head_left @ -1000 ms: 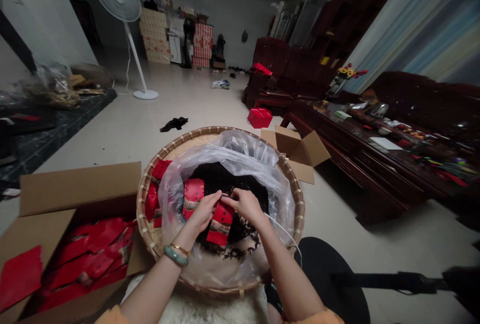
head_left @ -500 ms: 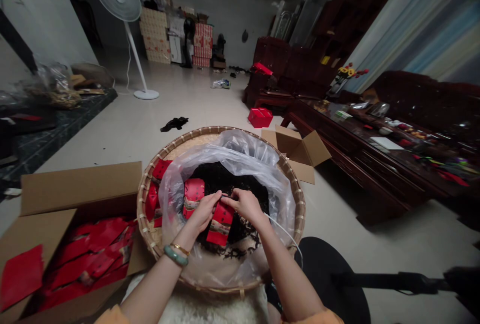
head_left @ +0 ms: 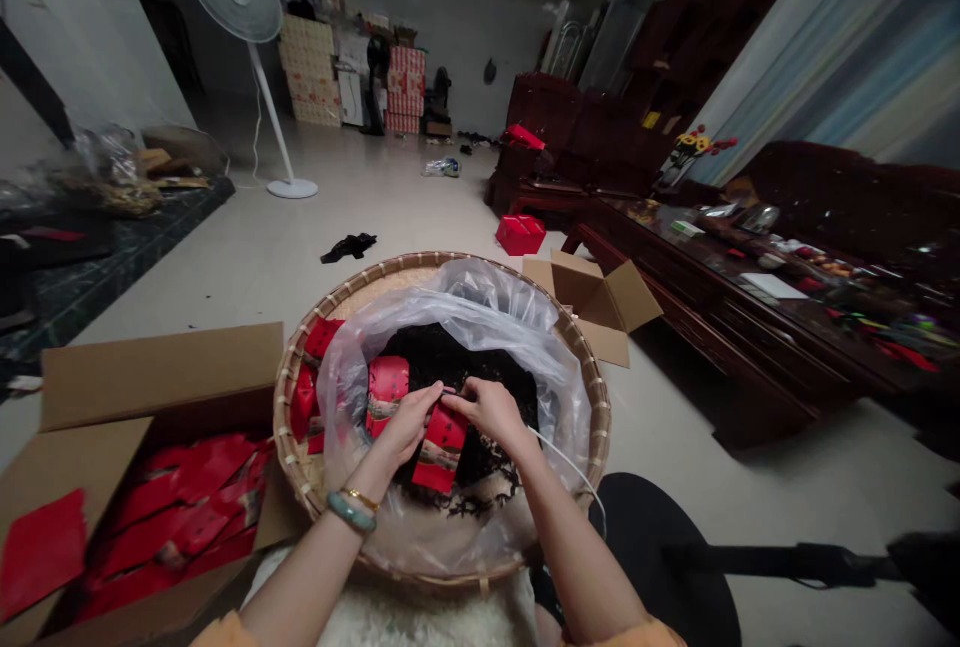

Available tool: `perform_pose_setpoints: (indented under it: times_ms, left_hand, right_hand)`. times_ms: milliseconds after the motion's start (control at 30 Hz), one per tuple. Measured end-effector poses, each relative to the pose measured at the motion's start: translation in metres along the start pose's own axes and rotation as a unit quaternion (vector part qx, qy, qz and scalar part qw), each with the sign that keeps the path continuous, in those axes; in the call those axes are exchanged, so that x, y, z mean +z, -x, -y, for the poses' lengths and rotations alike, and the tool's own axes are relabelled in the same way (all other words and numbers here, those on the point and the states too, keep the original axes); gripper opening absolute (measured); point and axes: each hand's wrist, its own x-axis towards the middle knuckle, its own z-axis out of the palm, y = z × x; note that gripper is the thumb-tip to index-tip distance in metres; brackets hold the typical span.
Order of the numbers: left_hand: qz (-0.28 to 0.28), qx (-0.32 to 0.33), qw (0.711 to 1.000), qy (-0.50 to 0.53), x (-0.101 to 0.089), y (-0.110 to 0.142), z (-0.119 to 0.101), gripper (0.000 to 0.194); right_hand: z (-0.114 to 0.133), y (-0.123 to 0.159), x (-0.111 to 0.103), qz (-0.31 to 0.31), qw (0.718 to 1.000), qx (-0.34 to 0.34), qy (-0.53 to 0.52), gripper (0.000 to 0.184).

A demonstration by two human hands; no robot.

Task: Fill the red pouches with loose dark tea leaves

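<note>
From my remote feed, my left hand and right hand are both closed in a pinch on the top edge of a red printed packet. It stands upright between them, over dark dried tea leaves in a clear plastic bag. Just beside my left hand stands a second red packet. Under both hands, the bag lies in a round woven bamboo tray. Left of that hand, a cardboard box holds flat red packets.

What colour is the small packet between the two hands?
The packet is red with dark spots and a pale band, best seen in the head view.
</note>
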Motion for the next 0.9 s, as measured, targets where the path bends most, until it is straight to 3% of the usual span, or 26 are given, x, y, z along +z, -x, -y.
perform_pose_setpoints:
  times_ms: [267, 400, 533, 700, 900]
  left_hand:
    - [0.003, 0.004, 1.0, 0.003, -0.001, 0.002, 0.0, 0.036]
    - [0.061, -0.023, 0.997, -0.047, -0.006, 0.007, 0.001, 0.035]
    - [0.078, -0.042, 0.991, -0.099, -0.008, 0.011, 0.003, 0.034]
    - [0.068, -0.037, 0.991, -0.106, -0.009, 0.011, 0.002, 0.037]
    - [0.055, -0.041, 0.993, -0.099, -0.004, 0.011, 0.001, 0.036]
  right_hand:
    - [-0.003, -0.001, 0.004, -0.008, 0.999, 0.002, -0.033, 0.043]
    - [-0.008, -0.004, 0.009, -0.02, 0.997, 0.014, -0.075, 0.041]
    - [-0.016, -0.009, 0.012, -0.013, 0.983, 0.025, -0.179, 0.045]
    - [-0.028, -0.011, 0.004, -0.004, 0.947, 0.068, -0.314, 0.052]
    - [-0.034, -0.007, 0.007, -0.039, 0.975, 0.019, -0.216, 0.04]
